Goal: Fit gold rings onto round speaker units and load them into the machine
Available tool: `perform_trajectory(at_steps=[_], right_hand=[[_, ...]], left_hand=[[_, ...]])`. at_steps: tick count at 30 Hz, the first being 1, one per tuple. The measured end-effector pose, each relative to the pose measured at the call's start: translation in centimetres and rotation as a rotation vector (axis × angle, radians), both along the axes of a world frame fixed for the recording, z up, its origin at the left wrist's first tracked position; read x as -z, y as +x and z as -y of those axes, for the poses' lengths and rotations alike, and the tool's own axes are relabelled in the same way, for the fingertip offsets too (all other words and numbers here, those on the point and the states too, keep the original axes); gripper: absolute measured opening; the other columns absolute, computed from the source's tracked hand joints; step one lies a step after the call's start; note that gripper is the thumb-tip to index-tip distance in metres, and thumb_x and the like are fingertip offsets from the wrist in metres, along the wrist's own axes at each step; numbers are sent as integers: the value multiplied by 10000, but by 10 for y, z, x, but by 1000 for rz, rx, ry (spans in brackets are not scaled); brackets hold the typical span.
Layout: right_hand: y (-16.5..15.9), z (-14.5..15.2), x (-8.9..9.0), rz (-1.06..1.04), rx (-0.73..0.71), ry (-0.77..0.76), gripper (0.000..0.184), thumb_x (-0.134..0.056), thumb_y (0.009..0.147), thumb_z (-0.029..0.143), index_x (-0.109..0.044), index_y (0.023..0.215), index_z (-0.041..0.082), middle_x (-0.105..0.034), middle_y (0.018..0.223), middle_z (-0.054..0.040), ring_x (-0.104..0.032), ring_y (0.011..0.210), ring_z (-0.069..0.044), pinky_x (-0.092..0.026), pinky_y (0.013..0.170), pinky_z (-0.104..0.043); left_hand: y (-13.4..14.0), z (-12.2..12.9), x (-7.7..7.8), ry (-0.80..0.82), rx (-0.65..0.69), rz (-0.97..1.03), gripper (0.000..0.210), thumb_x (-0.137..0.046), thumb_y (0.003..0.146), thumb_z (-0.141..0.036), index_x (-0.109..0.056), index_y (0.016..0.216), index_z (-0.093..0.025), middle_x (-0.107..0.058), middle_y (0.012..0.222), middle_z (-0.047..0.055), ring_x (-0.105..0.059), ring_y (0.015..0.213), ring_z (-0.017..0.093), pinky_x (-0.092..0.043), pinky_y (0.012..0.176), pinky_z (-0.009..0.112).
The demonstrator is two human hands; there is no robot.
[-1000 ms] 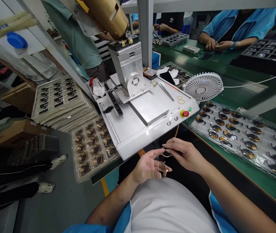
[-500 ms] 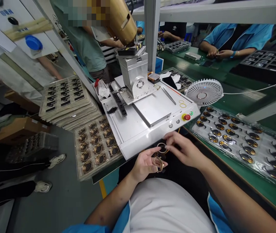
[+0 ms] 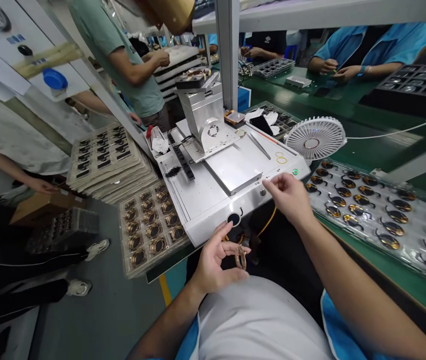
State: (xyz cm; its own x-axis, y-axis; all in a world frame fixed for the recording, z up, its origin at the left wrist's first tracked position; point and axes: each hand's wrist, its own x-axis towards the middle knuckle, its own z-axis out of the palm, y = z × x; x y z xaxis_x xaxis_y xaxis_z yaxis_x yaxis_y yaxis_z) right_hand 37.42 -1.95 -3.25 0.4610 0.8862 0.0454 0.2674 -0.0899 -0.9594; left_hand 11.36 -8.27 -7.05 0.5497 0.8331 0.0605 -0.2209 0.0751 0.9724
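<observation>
My left hand (image 3: 216,262) is in front of the machine's front edge, its fingers curled around a gold-coloured ring (image 3: 240,257). At the tip of its index finger is a round black disc (image 3: 233,219) with a pale rim and a short dark tail, seen against the machine's white front. My right hand (image 3: 290,197) is above the machine's front right corner, beside a button (image 3: 263,192). Its thumb and fingers are pinched together; what they hold, if anything, is hidden. The two hands are apart.
The white machine base (image 3: 205,220) carries a metal fixture (image 3: 207,120), tweezers (image 3: 260,146) and thin yellow rings (image 3: 281,160). Left stands a tray of gold rings (image 3: 123,250); right, a tray of tailed discs (image 3: 370,212) and a white fan (image 3: 314,140). Co-workers (image 3: 134,75) stand and sit beyond.
My right hand has moved up and away from my left hand, over the machine's front edge. The disc now shows its black face at my left index fingertip. The view has shifted slightly.
</observation>
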Motion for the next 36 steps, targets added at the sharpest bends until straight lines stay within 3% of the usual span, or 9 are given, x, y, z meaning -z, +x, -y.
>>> perform_trajectory(at_steps=[3, 7, 9, 14, 19, 23, 29, 32, 36], right_hand=[[-27, 47, 15, -224, -285, -2, 475, -775, 827, 647, -714, 901, 182, -750, 812, -87, -695, 675, -223, -540, 529, -299], [-54, 73, 25, -426, -338, 31, 604, -840, 804, 601, -721, 1241, 200, -777, 1118, -116, -747, 983, -284, -644, 809, -394], [-54, 72, 24, -453, -292, 23, 547, -820, 833, 587, -741, 1213, 202, -785, 1033, -98, -747, 928, -268, -642, 777, -375], [-33, 69, 15, -467, -346, 53, 391, -759, 887, 572, -762, 825, 186, -702, 734, -38, -662, 663, -176, -583, 635, -287], [-29, 72, 13, -493, -349, -31, 394, -794, 856, 571, -764, 870, 179, -672, 606, -19, -620, 522, -155, -565, 534, -268], [-29, 71, 17, -505, -313, -72, 413, -855, 792, 554, -787, 914, 165, -726, 654, -47, -687, 570, -181, -613, 584, -283], [-26, 73, 15, -589, -318, -98, 456, -970, 643, 499, -803, 899, 161, -748, 705, -49, -717, 631, -197, -627, 613, -290], [-27, 74, 14, -608, -298, -88, 444, -951, 666, 526, -797, 861, 159, -731, 677, -46, -675, 597, -166, -588, 581, -266], [-27, 74, 14, -649, -268, -98, 439, -955, 666, 527, -744, 772, 158, -665, 594, -16, -576, 532, -112, -508, 538, -224]], left_hand=[[11, 3, -2, 206, -22, -181, 1099, -966, 659, -207, -410, 1601, -302, -240, 1725, 220, -761, 1105, 352, -609, 1009, 490], [31, -2, -9, 333, 61, -362, 958, -908, 725, -232, -468, 1575, -222, -384, 1669, 202, -598, 1363, 448, -488, 1169, 557], [37, -5, -10, 387, 105, -402, 916, -889, 751, -244, -475, 1567, -199, -405, 1654, 214, -550, 1412, 456, -472, 1182, 565], [36, -10, -9, 370, 152, -264, 860, -924, 720, -220, -541, 1490, -235, -216, 1723, 250, -777, 1066, 347, -621, 1009, 509], [32, -14, -4, 348, 163, -186, 810, -959, 673, -205, -594, 1396, -211, -221, 1720, 261, -790, 1038, 335, -647, 973, 479], [30, -18, 3, 555, 186, -295, 775, -916, 745, -281, -548, 1423, -206, -275, 1703, 262, -787, 1058, 327, -657, 964, 466], [24, -26, 3, 910, 233, -595, 678, -793, 873, -302, -449, 1453, -230, -354, 1684, 219, -627, 1361, 365, -629, 1018, 468], [22, -29, -1, 873, 295, -614, 708, -786, 878, -280, -431, 1490, -251, -350, 1689, 205, -628, 1362, 352, -605, 1057, 464], [23, -28, 3, 604, 208, -316, 782, -902, 770, -306, -514, 1447, -254, -357, 1680, 228, -753, 1159, 308, -635, 998, 426]])
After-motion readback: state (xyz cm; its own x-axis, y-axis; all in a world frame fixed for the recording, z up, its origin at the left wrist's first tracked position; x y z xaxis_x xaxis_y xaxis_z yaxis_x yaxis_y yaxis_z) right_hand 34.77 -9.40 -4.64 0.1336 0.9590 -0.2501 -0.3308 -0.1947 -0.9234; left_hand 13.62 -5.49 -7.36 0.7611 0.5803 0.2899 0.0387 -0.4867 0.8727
